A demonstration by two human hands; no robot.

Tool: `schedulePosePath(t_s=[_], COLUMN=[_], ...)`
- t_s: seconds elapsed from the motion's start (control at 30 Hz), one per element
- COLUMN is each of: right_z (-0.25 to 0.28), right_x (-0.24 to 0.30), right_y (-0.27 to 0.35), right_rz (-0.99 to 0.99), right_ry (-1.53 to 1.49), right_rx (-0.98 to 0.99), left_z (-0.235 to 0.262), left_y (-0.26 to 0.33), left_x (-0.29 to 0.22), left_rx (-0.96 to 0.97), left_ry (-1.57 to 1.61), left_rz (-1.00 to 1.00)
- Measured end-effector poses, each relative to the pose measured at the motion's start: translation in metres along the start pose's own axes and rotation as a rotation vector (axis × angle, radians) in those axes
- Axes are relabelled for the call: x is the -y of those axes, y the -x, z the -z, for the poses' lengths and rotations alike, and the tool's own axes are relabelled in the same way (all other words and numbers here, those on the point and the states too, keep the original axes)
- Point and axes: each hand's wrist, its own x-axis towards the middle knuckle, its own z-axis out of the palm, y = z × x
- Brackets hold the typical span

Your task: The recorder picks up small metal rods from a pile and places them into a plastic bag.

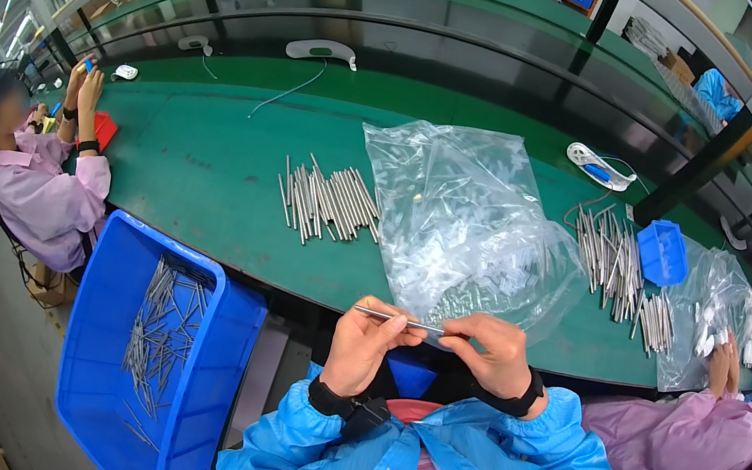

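Metal rod (424,326) lies crosswise just before the green table (198,177), my left hand (363,348) pinching it and my right hand (497,355) its right end, probably for steadiness; the blue bin (220,383) beside me holds loose rods (153,328), seemingly within easy reach.

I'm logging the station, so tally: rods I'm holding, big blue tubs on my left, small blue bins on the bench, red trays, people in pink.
Held rods: 1
Big blue tubs: 1
Small blue bins: 1
Red trays: 1
People in pink: 2
Total: 6
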Motion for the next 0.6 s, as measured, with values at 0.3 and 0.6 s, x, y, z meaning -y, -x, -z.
schedulePosePath(t_s=[0.3,0.6], right_z=[-0.004,0.027], right_x=[-0.006,-0.07], right_y=[-0.003,-0.029], right_rz=[0.083,0.196], right_ry=[0.005,0.656], right_rx=[0.101,0.23], left_z=[0.01,0.01], left_y=[-0.003,0.002], left_x=[0.006,-0.011], left_rx=[0.003,0.118], left_ry=[-0.057,-0.08], left_rz=[0.001,0.106])
